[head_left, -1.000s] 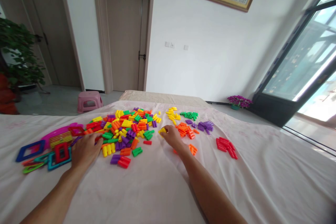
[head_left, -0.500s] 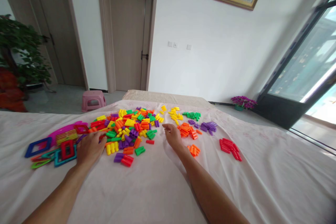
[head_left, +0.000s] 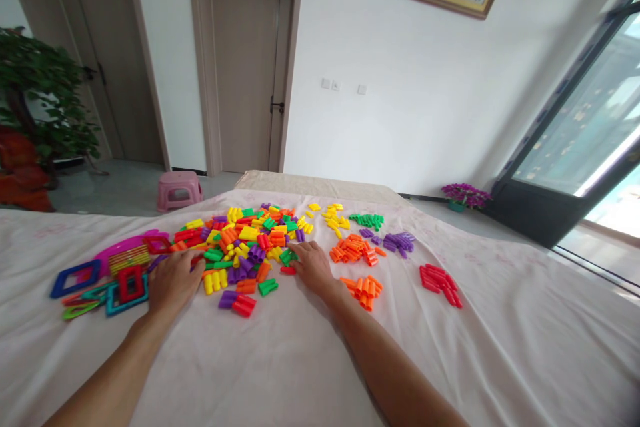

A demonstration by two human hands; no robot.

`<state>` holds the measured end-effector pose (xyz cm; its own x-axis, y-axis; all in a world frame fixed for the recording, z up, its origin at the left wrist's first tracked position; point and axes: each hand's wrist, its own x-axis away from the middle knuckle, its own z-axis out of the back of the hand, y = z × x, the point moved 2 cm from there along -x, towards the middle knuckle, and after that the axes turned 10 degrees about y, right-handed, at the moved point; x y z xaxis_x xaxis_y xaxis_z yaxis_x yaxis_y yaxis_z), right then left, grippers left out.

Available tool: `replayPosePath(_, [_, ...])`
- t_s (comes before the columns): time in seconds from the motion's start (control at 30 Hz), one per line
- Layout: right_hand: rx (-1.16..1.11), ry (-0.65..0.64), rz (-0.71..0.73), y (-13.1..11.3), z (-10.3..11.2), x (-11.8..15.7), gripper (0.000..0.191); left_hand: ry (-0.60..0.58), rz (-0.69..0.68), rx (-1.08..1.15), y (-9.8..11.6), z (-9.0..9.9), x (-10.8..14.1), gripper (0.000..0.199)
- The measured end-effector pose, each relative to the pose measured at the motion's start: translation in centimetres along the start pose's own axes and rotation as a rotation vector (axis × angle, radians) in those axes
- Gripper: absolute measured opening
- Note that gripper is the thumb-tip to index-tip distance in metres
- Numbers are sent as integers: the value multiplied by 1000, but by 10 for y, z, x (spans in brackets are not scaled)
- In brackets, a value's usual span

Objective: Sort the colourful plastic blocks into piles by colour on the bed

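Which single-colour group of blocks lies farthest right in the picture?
The red group, lying by itself; the purple group, green group, yellow group and orange groups all lie left of it.

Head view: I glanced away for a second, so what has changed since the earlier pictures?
The right hand has let go of its yellow piece, which apparently now lies left of the yellow group, and moved left to a green piece and a red piece at the edge of the mixed pile; whether it grips either is unclear. The left hand and red group stayed put.
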<state>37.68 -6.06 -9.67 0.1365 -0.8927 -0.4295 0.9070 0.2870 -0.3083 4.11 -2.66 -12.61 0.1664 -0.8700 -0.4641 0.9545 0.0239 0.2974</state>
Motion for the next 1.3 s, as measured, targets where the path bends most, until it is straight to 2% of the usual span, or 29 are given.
replayPosePath(0.1, [-47,10,-31,0,5,2,45,9,-8,-1,-1,-1,0,52])
replayPosePath(0.27, [-238,28,-98,3,6,5,21,10,-20,32,-5,-4,-2,54])
replayPosePath(0.37, [-322,136,-207,21,15,0,13,16,-24,48,-8,-7,-4,53])
replayPosePath(0.47, [-411,317,-379,58,31,-10,15,10,-23,40,-11,-10,-4,52])
replayPosePath(0.63, [-518,566,-693,141,64,-25,23,16,-43,25,-11,-12,-3,51])
replayPosePath(0.77, [-499,646,-816,194,89,-35,25,13,-59,5,-11,-11,-3,52])
replayPosePath(0.87, [-420,632,-808,217,99,-39,31,7,-60,6,-11,-10,-2,54])
replayPosePath(0.97, [-281,564,-758,229,98,-35,39,13,-53,12,-11,-10,-2,51])
replayPosePath(1.17, [12,234,-561,235,81,-21,31,26,-45,29,-15,-17,-4,49])
replayPosePath(1.3, [166,44,-465,239,85,-21,27,35,-24,48,-19,-22,-5,42])
